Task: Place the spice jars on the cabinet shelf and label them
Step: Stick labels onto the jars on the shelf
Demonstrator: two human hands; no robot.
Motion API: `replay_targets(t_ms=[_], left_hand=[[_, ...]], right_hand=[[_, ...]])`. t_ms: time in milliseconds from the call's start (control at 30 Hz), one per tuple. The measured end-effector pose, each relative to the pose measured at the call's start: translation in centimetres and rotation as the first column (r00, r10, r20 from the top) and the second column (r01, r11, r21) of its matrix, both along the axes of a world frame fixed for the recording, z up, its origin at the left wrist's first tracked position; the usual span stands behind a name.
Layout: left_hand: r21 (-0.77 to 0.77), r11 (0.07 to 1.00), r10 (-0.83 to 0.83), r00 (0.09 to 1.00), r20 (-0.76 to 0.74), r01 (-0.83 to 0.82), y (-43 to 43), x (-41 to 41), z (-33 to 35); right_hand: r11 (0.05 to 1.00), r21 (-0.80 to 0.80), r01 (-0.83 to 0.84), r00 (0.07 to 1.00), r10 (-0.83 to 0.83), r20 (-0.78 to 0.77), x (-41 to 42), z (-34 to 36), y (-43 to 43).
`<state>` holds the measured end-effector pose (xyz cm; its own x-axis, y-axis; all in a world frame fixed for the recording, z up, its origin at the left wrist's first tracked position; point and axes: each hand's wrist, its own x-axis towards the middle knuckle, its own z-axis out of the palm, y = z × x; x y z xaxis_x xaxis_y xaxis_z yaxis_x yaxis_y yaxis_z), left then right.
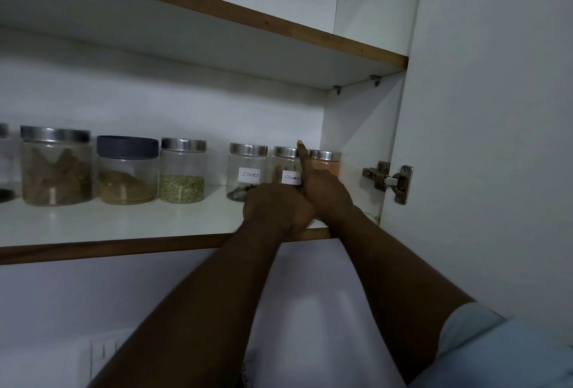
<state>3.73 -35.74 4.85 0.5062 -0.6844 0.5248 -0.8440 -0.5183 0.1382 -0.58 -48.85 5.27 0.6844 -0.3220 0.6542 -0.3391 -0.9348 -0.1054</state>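
Nearest us, our two forearms rise to the shelf (124,220). The left hand (273,204) sits at the foot of the cinnamon jar (285,167), its fingers hidden, so we cannot tell its grip. The right hand (325,189) lays a straight forefinger along the jar's white handwritten label (290,177), its other fingers folded. The jar is clear with a steel lid, and stands between the cloves jar (246,167) and an orange powder jar (327,164).

White shelf (124,220) with brown edge, silver jar lids (183,145), one dark grey lid (127,145), green seeds (182,188), orange powder (328,168), white labels (250,174), pale blue sleeve (471,322)
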Motion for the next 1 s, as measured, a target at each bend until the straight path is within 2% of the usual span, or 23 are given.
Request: replay_targets(t_ms=[267, 500, 800, 900, 1000], left_hand=[[0.021, 1.0, 0.006, 1.0, -0.001, -0.006, 0.0, 0.1, 0.0], [0.013, 1.0, 0.006, 1.0, -0.019, -0.006, 0.1, 0.0, 0.0], [-0.261, 0.959, 0.058, 0.979, -0.196, -0.109, 3.6, 0.5, 0.3], [-0.181, 0.965, 0.158, 0.972, -0.172, -0.188, 6.4, 2.1, 0.1], [-0.094, 0.978, 0.176, 0.976, -0.126, -0.188, 8.2, 2.6, 0.2]], right_hand=[[0.996, 0.055, -0.066, 0.998, 0.066, 0.005, 0.0, 0.0, -0.3], [0.995, 0.085, -0.06, 0.998, 0.059, 0.007, -0.1, 0.1, 0.0], [0.998, 0.005, -0.067, 0.988, 0.066, 0.136, -1.1, 0.7, 1.5], [0.991, -0.01, -0.131, 0.981, 0.131, 0.142, -1.4, 0.8, 2.5], [0.979, 0.03, -0.202, 0.973, 0.198, 0.116, -0.9, 0.9, 4.4]])
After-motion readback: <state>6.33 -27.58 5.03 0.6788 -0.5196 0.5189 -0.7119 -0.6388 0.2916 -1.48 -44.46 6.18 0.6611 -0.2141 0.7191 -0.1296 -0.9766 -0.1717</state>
